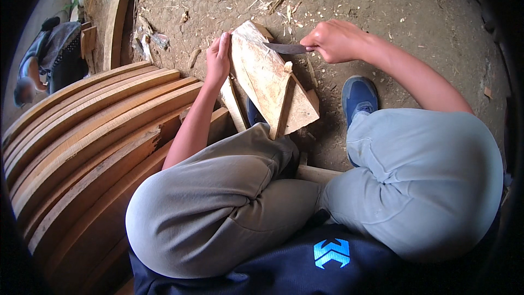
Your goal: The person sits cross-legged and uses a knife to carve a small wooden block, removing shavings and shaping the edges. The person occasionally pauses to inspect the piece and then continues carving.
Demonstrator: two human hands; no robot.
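- Gripping the upper edge of a split wood slab propped on the dirt between the feet, the left hand steadies it.
- Right hand is closed on a dark blade laid against the slab.
- Slab looks stiff, rough and fairly heavy; best held by its edges.

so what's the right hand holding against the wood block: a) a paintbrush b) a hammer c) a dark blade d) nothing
c: the right hand has its grip on a dark blade laid across the upper edge of the wood block, while the left hand steadies the block's left side.
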